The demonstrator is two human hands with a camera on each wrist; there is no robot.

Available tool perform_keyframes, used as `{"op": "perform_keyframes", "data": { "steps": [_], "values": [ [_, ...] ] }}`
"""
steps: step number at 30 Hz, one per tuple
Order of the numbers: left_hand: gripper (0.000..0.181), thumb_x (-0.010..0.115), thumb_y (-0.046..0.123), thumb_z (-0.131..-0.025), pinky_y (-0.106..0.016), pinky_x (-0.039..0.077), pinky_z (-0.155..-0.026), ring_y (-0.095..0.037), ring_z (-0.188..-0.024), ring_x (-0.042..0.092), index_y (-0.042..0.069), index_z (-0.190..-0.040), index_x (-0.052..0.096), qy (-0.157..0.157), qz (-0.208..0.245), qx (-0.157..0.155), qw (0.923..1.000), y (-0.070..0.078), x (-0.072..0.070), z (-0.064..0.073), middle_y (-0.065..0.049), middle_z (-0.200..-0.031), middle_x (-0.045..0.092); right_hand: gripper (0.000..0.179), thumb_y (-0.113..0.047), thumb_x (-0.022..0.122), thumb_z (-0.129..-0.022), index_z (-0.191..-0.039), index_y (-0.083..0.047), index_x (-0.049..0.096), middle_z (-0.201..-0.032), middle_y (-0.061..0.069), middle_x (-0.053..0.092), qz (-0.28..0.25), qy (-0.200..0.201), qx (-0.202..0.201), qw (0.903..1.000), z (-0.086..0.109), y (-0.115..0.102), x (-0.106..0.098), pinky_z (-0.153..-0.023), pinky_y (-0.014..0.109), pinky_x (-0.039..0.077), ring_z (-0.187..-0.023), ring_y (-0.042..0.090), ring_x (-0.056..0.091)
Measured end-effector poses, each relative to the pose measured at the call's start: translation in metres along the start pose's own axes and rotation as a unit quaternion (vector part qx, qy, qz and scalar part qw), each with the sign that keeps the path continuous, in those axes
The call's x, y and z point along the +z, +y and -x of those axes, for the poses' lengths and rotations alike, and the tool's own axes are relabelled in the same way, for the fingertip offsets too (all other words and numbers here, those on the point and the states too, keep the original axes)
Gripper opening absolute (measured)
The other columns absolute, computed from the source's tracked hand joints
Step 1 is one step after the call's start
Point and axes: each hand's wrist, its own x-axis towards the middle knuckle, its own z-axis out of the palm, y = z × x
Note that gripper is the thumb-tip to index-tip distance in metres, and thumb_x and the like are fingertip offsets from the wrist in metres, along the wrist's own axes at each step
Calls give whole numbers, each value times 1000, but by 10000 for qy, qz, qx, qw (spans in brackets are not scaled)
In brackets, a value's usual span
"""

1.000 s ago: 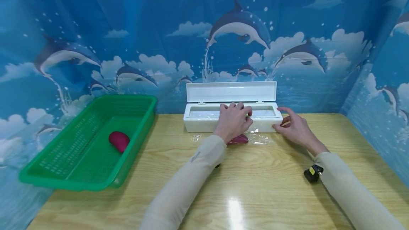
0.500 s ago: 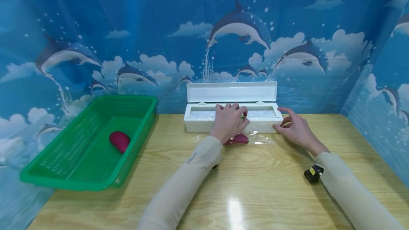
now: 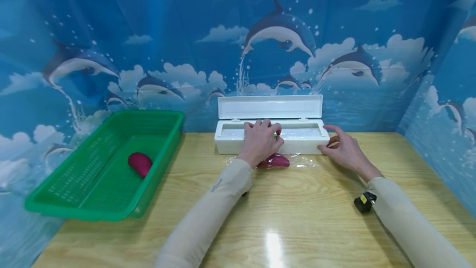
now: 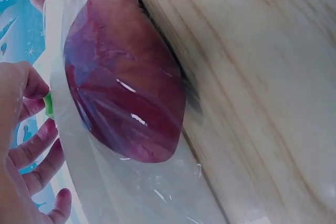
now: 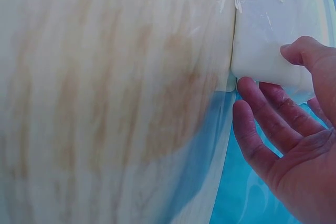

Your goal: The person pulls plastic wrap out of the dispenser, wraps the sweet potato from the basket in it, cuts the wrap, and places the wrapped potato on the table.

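A long white cling film box (image 3: 297, 145) stands at the table's back with its lid (image 3: 269, 107) raised. My left hand (image 3: 258, 142) pinches a small green slider (image 4: 49, 105) on the box's front edge, left of its middle. Clear cling film (image 3: 303, 161) hangs over the front onto the table. It lies over a purplish-red, oblong thing (image 4: 126, 77), perhaps a sweet potato, partly hidden by my left wrist in the head view. My right hand (image 3: 343, 150) grips the box's right end, thumb in front and index finger at the back corner.
On the left, a green plastic basket (image 3: 160, 168) holds another purplish-red oblong thing (image 3: 140, 164). A blue curtain printed with dolphins (image 3: 208, 24) closes off the back and the right side of the wooden table (image 3: 312, 222).
My left hand has slid leftward along the box's front edge with the green slider, uncovering more of the box's right part. The right hand has stayed at the box's end.
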Motion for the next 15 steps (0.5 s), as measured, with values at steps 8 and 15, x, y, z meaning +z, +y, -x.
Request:
{"op": "perform_keyframes", "data": {
  "steps": [8,15],
  "values": [
    [20,56,44,-99,-47,51,-89,-20,-94,61,32,-110,67,24,-203,-39,9998,-5,0,1,3,-103,66,75,-31,71,-96,-156,-7,34,-112,28,70,13,15,-31,10000,-1,1,0,-84,54,58,-96,37,73],
    [21,56,44,-98,-47,50,-89,-20,-94,61,32,-112,67,-25,-182,-126,9998,-9,1,4,2,-103,66,75,-31,71,-96,-156,-7,34,-112,28,70,32,19,-57,10000,0,2,1,-85,54,58,-96,38,73]
  ]
}}
